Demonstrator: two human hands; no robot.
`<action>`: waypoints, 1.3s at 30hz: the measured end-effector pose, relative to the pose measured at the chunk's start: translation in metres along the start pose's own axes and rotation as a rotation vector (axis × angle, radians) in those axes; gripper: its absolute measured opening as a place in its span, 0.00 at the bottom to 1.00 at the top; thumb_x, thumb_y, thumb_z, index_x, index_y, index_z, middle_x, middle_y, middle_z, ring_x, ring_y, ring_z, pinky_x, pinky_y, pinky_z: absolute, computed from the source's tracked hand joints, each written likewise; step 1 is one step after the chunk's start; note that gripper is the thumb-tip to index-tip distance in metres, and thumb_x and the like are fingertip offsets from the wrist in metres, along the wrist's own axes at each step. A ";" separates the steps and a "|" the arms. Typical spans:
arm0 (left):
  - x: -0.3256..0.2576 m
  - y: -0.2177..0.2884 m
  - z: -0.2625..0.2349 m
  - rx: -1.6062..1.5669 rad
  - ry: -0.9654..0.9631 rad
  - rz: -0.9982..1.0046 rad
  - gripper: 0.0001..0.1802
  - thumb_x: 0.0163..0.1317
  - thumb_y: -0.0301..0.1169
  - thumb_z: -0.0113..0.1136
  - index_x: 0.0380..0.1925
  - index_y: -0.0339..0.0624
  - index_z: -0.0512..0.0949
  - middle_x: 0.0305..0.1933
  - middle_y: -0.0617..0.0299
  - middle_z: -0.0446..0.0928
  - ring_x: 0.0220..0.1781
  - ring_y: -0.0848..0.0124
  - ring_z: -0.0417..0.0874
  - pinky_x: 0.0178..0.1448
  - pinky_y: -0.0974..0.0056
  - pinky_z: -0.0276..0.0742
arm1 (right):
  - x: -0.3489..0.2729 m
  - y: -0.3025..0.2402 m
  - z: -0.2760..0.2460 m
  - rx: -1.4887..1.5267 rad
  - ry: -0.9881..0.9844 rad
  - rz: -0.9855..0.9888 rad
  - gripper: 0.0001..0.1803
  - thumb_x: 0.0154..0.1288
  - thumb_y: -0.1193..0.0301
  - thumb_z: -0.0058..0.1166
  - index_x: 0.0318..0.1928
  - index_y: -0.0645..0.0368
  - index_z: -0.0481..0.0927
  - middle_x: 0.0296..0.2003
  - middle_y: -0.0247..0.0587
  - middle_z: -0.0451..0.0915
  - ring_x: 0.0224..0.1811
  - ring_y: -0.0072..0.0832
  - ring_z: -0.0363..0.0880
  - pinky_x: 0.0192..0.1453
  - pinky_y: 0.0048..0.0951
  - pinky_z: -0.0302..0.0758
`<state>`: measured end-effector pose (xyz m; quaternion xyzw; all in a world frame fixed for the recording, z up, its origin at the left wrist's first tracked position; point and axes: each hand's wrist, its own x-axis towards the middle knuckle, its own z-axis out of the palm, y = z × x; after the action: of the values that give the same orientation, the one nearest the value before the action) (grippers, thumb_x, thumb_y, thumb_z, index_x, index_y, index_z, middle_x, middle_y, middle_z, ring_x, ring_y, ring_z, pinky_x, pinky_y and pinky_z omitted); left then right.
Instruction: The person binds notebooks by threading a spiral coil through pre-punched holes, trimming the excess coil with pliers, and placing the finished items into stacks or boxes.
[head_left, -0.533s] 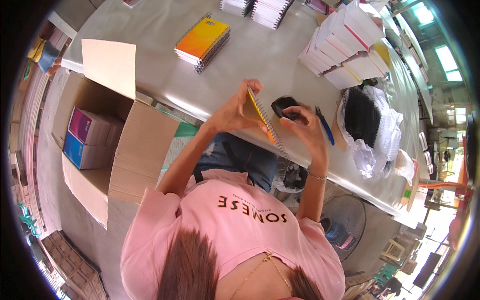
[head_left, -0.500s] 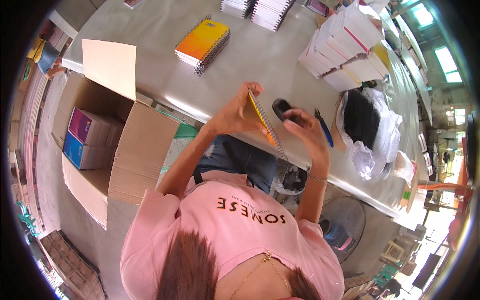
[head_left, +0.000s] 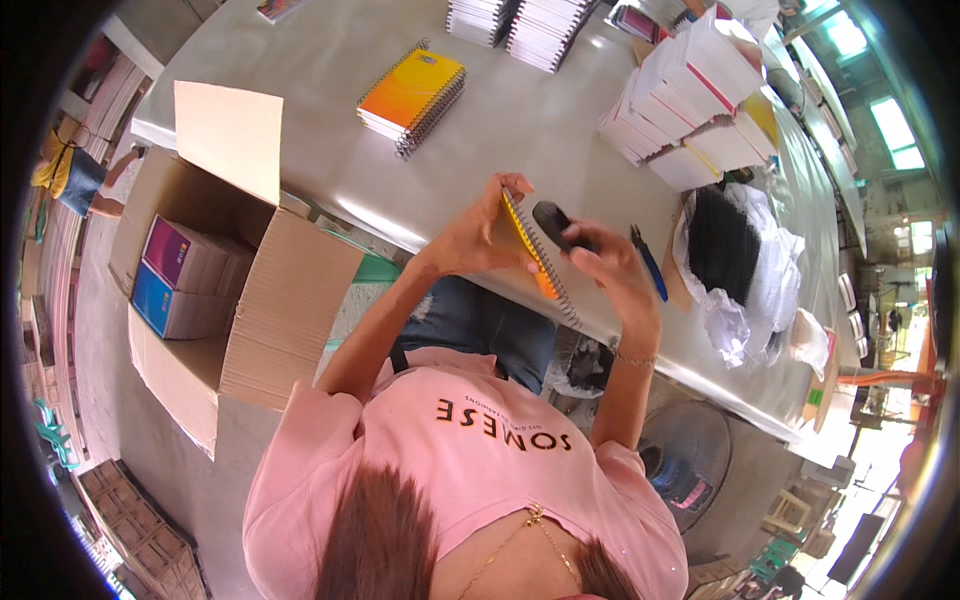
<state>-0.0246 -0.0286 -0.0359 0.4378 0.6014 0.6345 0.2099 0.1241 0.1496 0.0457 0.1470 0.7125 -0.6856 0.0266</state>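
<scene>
My left hand grips a yellow-orange spiral notebook on edge, its wire coil facing right. Close to that coil, my right hand holds a small dark, rounded tool whose exact kind I cannot make out. The tool's tip is beside the wire; whether it touches is unclear. A pair of blue-handled pliers lies on the table just right of my right hand. Farther off, a stack of yellow-orange spiral notebooks rests on the table.
An open cardboard box with purple and blue notebooks stands at the left. Stacks of white-paged books and a plastic bag with black coils occupy the table's right side. A fan stands below the table edge.
The dark tool in my right hand has shifted slightly left, nearer the notebook's coil. My left hand keeps its hold on the notebook. At far left, a person has come further into view.
</scene>
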 end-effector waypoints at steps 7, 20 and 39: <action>-0.001 0.003 0.000 -0.015 -0.021 -0.022 0.52 0.38 0.37 0.82 0.61 0.43 0.58 0.57 0.58 0.61 0.62 0.64 0.62 0.69 0.62 0.55 | 0.005 -0.010 0.013 -0.205 0.032 -0.078 0.13 0.58 0.74 0.65 0.44 0.65 0.83 0.58 0.39 0.71 0.42 0.17 0.77 0.49 0.20 0.76; 0.003 0.000 0.016 0.007 0.135 -0.007 0.34 0.58 0.35 0.70 0.58 0.40 0.61 0.54 0.60 0.64 0.58 0.67 0.66 0.64 0.65 0.61 | 0.033 0.037 -0.013 -0.590 0.532 -0.319 0.29 0.55 0.62 0.70 0.57 0.54 0.76 0.62 0.55 0.68 0.62 0.42 0.70 0.62 0.37 0.68; -0.001 0.012 0.008 -0.241 0.098 -0.136 0.13 0.70 0.31 0.57 0.51 0.37 0.76 0.44 0.65 0.76 0.48 0.81 0.74 0.54 0.73 0.69 | -0.036 0.025 0.038 -0.588 0.952 -0.452 0.28 0.55 0.74 0.65 0.58 0.60 0.75 0.54 0.46 0.74 0.56 0.41 0.72 0.59 0.40 0.71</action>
<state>-0.0144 -0.0272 -0.0254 0.3360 0.5586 0.7072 0.2739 0.1581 0.1068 0.0280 0.2691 0.8193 -0.3073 -0.4023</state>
